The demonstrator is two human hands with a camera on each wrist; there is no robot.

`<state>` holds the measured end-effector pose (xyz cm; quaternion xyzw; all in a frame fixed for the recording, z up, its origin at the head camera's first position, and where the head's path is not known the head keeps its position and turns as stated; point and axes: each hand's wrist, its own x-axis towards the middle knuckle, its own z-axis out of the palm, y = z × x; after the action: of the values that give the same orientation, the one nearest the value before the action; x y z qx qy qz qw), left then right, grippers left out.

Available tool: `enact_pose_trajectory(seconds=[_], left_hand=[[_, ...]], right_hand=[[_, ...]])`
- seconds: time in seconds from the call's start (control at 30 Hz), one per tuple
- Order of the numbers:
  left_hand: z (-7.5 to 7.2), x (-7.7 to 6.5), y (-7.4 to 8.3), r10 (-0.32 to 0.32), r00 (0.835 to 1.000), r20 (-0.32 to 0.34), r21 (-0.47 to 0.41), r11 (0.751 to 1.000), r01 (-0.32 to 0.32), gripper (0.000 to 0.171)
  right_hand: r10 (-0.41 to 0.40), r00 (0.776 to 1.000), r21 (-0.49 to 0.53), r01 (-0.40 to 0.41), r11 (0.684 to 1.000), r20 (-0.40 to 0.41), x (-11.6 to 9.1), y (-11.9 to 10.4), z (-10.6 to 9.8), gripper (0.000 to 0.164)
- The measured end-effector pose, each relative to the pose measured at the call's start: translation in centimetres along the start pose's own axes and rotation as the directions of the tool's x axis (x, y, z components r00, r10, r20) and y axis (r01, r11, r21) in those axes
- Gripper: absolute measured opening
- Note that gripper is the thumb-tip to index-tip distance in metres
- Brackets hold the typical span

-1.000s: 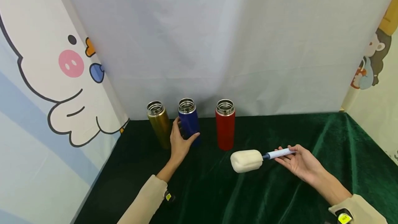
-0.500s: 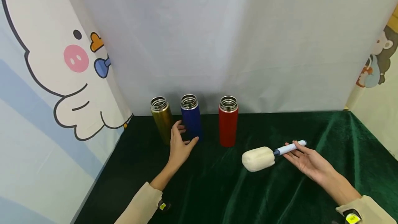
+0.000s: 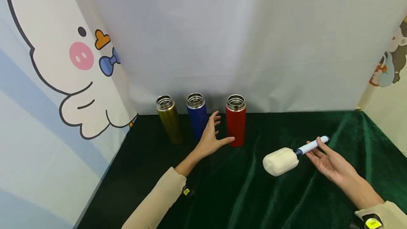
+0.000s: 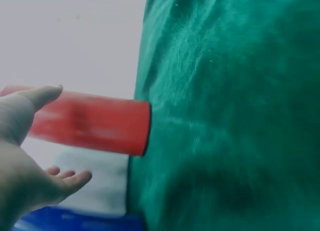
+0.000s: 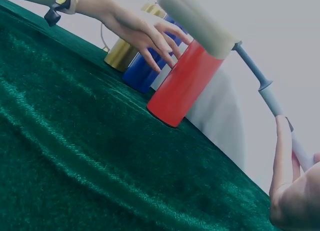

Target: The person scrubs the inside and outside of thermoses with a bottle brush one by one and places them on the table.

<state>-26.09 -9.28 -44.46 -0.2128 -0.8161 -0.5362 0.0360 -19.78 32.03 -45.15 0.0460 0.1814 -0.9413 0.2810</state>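
Three open, lidless bottles stand upright in a row: gold (image 3: 170, 123), blue (image 3: 198, 121) and red (image 3: 236, 126). My left hand (image 3: 211, 139) is between the blue and red bottles, thumb spread from the fingers. In the left wrist view this left hand (image 4: 25, 161) faces the red bottle (image 4: 95, 123), fingers spread and not wrapped round it; contact cannot be made out. At the right, my right hand (image 3: 334, 163) pinches the pale handle of a bottle brush with a cream sponge head (image 3: 281, 162). The sponge points left, above the cloth.
Dark green velvet cloth (image 3: 222, 190) covers the table. Behind the bottles hangs a pale grey curtain (image 3: 254, 45). A cartoon-printed panel (image 3: 47, 116) borders the left side, and another printed panel (image 3: 388, 98) borders the right.
My left hand has left the blue bottle and moved right to the red one. The bottle brush has shifted right with my right hand, its handle tilting up more.
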Motion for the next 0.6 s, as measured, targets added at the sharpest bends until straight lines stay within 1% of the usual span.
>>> enact_pose_trajectory(seconds=[0.1,0.13,0.23,0.3,0.37,0.47,0.53,0.6], left_hand=[[1.3,1.3,-0.5,-0.016,1.0,0.007,-0.022,1.0,0.016,0.108],[1.5,1.5,-0.7,-0.017,1.0,0.007,-0.029,0.999,0.017,0.108],[1.9,1.6,-1.1,0.003,1.0,0.0,-0.05,0.999,-0.003,0.099],[2.1,1.6,-1.1,0.028,1.0,-0.011,-0.059,0.998,-0.028,0.091],[2.2,1.5,-1.0,0.053,0.998,-0.023,-0.048,0.997,-0.054,0.085],[2.0,0.7,-0.7,0.076,0.997,-0.032,-0.017,0.997,-0.077,0.082],[1.8,-0.3,-0.5,0.086,0.996,-0.029,0.001,0.996,-0.086,0.081],[1.4,-1.6,-0.2,0.084,0.996,-0.023,-0.001,0.996,-0.084,0.081]], right_hand=[[-0.026,0.999,-0.036,0.025,0.999,-0.024,-0.4,-0.1,0.1,0.015],[-0.037,0.999,-0.046,0.035,0.998,-0.035,-0.3,0.2,0.0,0.014],[-0.072,0.995,-0.055,0.068,0.996,-0.066,-0.2,0.7,0.1,0.009],[-0.096,0.992,-0.058,0.092,0.994,-0.077,0.0,1.0,0.3,0.01],[-0.105,0.992,-0.049,0.102,0.994,-0.07,0.0,1.1,0.5,0.012],[-0.108,0.994,-0.039,0.106,0.994,-0.035,0.1,1.0,0.9,0.008],[-0.103,0.995,-0.031,0.102,0.994,-0.014,0.0,0.8,1.1,0.011],[-0.094,0.996,-0.017,0.094,0.995,-0.004,-0.1,0.6,1.4,0.014]])
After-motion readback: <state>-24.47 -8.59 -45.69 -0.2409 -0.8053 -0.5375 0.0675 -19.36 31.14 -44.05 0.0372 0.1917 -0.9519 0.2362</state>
